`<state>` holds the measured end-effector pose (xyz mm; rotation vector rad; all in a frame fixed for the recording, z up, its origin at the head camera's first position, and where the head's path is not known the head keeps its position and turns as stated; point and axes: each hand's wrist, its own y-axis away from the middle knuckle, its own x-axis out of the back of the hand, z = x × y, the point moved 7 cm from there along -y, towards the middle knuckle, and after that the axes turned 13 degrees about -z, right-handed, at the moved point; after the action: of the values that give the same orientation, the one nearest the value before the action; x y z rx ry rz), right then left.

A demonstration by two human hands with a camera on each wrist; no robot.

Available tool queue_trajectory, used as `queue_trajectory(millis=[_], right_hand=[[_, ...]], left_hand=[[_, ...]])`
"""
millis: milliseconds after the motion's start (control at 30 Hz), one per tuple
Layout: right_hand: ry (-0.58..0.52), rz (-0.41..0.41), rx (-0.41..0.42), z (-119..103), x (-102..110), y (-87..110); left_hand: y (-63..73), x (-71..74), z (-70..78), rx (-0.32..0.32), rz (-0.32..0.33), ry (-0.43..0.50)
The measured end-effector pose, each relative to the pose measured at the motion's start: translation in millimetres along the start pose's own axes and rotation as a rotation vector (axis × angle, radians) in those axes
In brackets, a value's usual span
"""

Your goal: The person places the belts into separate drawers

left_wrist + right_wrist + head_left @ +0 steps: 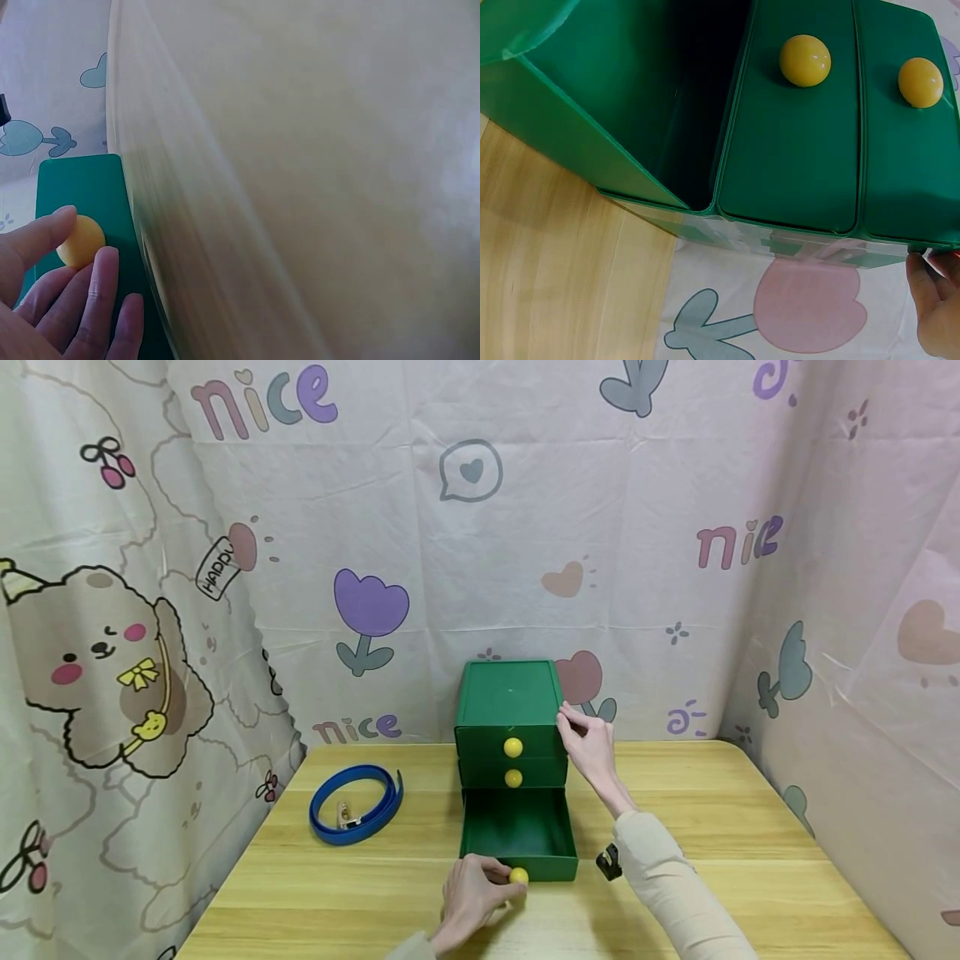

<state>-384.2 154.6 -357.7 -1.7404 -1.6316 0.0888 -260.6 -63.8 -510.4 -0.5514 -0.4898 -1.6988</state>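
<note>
A green mini drawer cabinet stands at the back of the table, its bottom drawer pulled out and bare inside. With thumb and fingers, my left hand pinches that drawer's round yellow knob. At the cabinet's upper right edge, my right hand holds on with its fingertips; the right wrist view shows those fingers at the side near the top. Two upper drawers are closed, with yellow knobs on the middle drawer and the top drawer.
A coiled blue belt with a metal buckle lies on the wooden table, left of the cabinet. A small black object shows beside the right sleeve. Behind the table hangs a printed curtain.
</note>
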Motion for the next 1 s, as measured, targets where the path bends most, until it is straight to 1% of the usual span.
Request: queue_trajectory(millis=[167,367,533,767,1000], right_hand=[[0.000,0.001,-0.004,0,0,-0.3],[-0.003,0.004,-0.008,0,0,-0.3],[-0.010,-0.004,-0.016,0,0,0.2],[-0.026,-0.008,-0.018,0,0,0.5],[-0.024,-0.010,-0.019,0,0,0.1]], left_hand=[[0.2,1.1,-0.6,-0.013,-0.011,-0.005],[1.2,4.7,-2.8,-0.014,-0.013,-0.011],[2.4,10.7,-3.9,-0.037,-0.014,0.019],[-0.1,26.9,1.6,-0.087,-0.003,0.101],[-3.8,53.2,5.2,-0.121,0.077,0.199]])
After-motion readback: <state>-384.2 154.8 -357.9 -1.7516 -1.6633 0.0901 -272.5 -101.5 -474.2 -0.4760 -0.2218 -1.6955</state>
